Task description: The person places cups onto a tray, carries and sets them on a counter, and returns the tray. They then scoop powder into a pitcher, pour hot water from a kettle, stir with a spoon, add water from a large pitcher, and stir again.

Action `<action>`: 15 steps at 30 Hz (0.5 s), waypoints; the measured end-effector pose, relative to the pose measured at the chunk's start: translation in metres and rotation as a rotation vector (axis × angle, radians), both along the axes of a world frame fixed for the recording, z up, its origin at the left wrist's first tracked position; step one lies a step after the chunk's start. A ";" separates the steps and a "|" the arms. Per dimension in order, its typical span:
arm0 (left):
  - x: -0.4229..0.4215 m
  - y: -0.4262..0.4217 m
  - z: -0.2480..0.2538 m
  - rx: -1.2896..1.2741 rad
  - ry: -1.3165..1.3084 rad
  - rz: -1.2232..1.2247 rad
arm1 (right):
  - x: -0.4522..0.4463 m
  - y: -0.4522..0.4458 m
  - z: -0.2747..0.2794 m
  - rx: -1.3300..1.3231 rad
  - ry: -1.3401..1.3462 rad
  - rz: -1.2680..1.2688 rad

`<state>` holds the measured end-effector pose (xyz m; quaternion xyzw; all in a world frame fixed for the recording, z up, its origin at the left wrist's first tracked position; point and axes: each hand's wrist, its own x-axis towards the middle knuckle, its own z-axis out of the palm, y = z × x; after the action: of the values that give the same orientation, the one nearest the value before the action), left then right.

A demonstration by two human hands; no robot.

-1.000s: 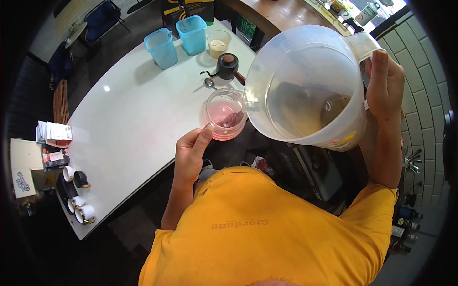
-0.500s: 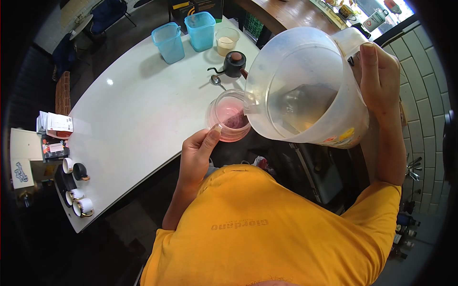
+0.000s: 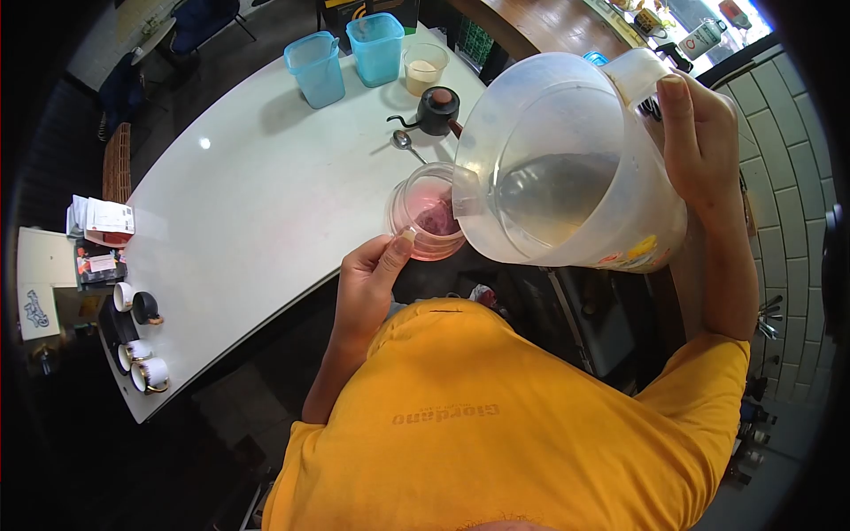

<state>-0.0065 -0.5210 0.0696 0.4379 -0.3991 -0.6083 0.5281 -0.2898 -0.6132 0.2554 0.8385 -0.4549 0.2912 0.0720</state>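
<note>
My left hand (image 3: 374, 276) is closed on the near rim of a clear glass jar (image 3: 413, 212), which holds pink liquid and something dark pink. My right hand (image 3: 699, 142) grips the handle of a large translucent plastic pitcher (image 3: 549, 168). The pitcher is tilted to the left, with its spout at the jar's mouth and liquid inside it. Whether liquid is flowing from the spout is hard to make out. Beyond the jar, a metal spoon (image 3: 404, 142) lies beside a small black kettle (image 3: 438, 111) on the white table (image 3: 230, 203).
Two blue plastic containers (image 3: 316, 75) (image 3: 375, 53) and a clear cup of pale contents (image 3: 424, 69) stand at the table's far side. White and black mugs (image 3: 149, 374) are on a black tray at the left end, near stacked papers (image 3: 108, 218). A wooden counter (image 3: 522, 26) lies beyond.
The pitcher has shifted slightly left against the view, and my right hand with it. My left hand and the jar sit slightly farther right in view. Both grips are unchanged.
</note>
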 end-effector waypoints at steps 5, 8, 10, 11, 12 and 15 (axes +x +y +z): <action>-0.001 0.002 0.000 -0.002 0.006 0.000 | 0.001 0.004 0.002 0.082 -0.038 -0.024; -0.002 0.004 0.001 0.000 0.008 0.000 | 0.000 0.005 0.002 0.081 -0.031 -0.049; -0.002 0.004 0.001 -0.003 0.011 -0.001 | -0.003 0.005 0.002 0.085 -0.021 -0.055; -0.001 0.005 0.000 -0.002 0.011 -0.001 | -0.004 0.005 0.002 0.088 -0.011 -0.061; 0.002 0.005 -0.002 0.000 0.038 -0.026 | -0.004 0.005 0.003 0.088 -0.012 -0.061; -0.001 0.005 0.000 -0.008 0.030 -0.031 | -0.005 0.007 0.003 0.091 0.003 -0.071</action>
<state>-0.0076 -0.5157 0.0700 0.4203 -0.4003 -0.6213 0.5264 -0.2950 -0.6066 0.2589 0.8245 -0.4971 0.2664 0.0447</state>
